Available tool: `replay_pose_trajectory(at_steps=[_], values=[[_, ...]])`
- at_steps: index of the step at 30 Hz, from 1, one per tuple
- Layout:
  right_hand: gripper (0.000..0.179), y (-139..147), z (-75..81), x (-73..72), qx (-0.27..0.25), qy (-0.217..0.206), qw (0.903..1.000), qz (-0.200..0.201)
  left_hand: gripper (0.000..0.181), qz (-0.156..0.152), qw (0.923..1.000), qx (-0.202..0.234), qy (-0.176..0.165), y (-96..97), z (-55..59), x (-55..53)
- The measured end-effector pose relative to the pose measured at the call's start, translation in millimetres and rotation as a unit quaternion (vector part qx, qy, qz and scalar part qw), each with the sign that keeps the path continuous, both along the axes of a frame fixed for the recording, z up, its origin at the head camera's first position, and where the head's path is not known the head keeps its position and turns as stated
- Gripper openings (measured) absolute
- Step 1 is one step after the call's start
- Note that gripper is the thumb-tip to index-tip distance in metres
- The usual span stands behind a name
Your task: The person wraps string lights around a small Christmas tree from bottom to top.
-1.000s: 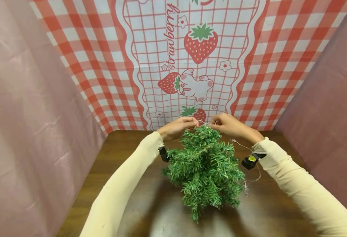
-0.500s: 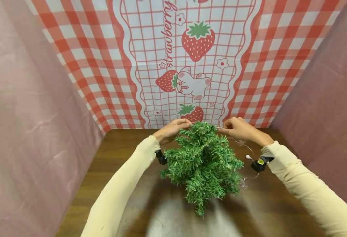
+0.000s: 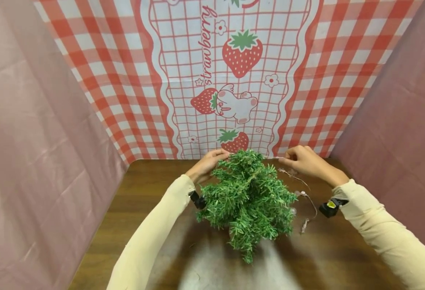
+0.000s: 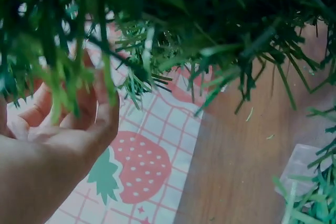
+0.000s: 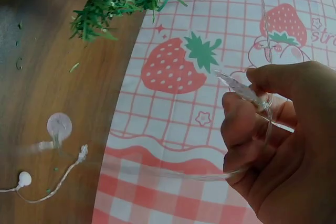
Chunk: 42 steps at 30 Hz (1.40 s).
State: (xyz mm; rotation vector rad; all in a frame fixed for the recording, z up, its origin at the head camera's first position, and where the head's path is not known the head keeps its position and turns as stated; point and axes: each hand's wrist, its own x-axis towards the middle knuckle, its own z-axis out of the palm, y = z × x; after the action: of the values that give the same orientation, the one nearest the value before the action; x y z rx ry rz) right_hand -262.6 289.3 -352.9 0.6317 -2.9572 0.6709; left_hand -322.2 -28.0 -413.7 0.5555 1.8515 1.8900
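"What's furthest left?"
"The left hand, near the centre of the frame. Needles cover its fingertips — I can't tell whether it grips anything."
"And beside it?"
"The green tree, lower middle of the frame, above the brown table."
"Then the right hand?"
"Right of the treetop, pinching a clear string between thumb and curled fingers — more string shows below, right of the tree."

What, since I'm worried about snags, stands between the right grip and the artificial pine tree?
Nothing visible: the clear string pinched in the right grip runs across an open gap to the artificial pine tree near its top; beyond that, it's hidden.
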Motion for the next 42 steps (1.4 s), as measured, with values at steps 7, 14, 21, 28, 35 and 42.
replay_pose_trajectory(at_steps=[7,14,21,28,35,42], values=[[0.035,0,-2.8,1.3,-0.019,0.006,0.9998,0.003,0.028,0.014,0.9994,0.010,-0.029,-17.1,-12.9,6.4],[0.039,-9,-0.6,8.8,-0.082,-0.052,0.9953,0.002,0.026,0.044,0.9990,-0.001,-0.010,-29.0,-11.5,12.5],[0.022,-10,0.0,4.9,-0.107,-0.078,0.9911,0.015,0.023,0.023,0.9881,0.141,-0.057,-44.3,-9.9,14.1],[0.029,-11,0.0,6.8,-0.086,-0.088,0.9921,0.026,0.019,0.062,0.9842,0.161,-0.039,-68.5,-8.2,18.4],[0.023,14,4.9,7.8,-0.238,-0.182,0.9509,0.076,0.014,0.054,0.9824,0.174,-0.039,-73.4,-8.9,20.2],[0.023,32,11.1,12.8,-0.284,-0.254,0.9178,0.110,0.016,0.059,0.9796,0.191,-0.020,-76.0,-4.9,22.1]])
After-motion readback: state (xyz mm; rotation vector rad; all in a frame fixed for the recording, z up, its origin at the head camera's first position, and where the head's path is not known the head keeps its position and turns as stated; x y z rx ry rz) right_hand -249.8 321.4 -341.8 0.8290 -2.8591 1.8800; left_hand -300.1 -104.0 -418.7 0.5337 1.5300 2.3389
